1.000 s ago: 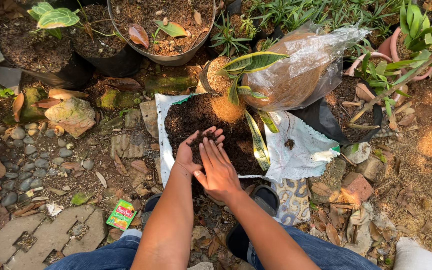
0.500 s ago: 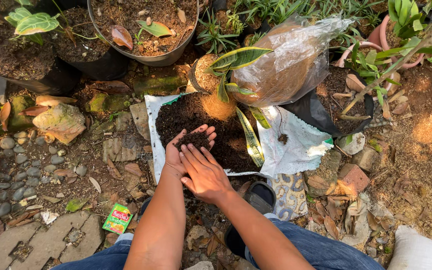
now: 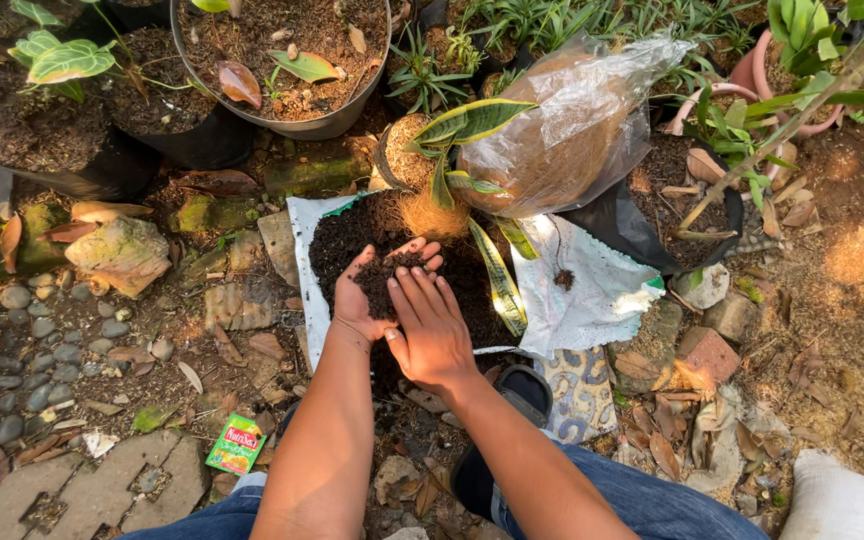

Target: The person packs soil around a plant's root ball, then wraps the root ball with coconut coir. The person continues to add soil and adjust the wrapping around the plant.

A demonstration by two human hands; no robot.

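Nearest us, our knees in blue jeans (image 3: 652, 500) frame the view; we squat low so both arms reach the work on the ground. A small green sachet (image 3: 236, 446) lies on the paving stones (image 3: 72, 490) beside our left leg, apart from the work.

Our left hand (image 3: 367, 290) is cupped palm up, fingers curled just enough to make a bowl, and it carries a clump of dark potting soil (image 3: 390, 275). Our right hand (image 3: 435, 330) lies flat and open beside it, fingers extended and together, its edge against the left palm. It grips nothing; we judge it serves as a wall so the loose soil does not spill.

Both hands hover over the opened white soil bag (image 3: 592, 290), spread flat so that the dark heap (image 3: 347, 235) on it stays contained and off the stones.

Just beyond the hands a snake plant (image 3: 467, 125) with yellow-edged leaves stands with its fibrous root mass exposed. Against it leans a clear plastic bag of brown coconut fibre (image 3: 562, 130), mouth gathered.

Farthest, black grow bags (image 3: 52, 150) and a round pot (image 3: 282, 60) of soil hold other plants.
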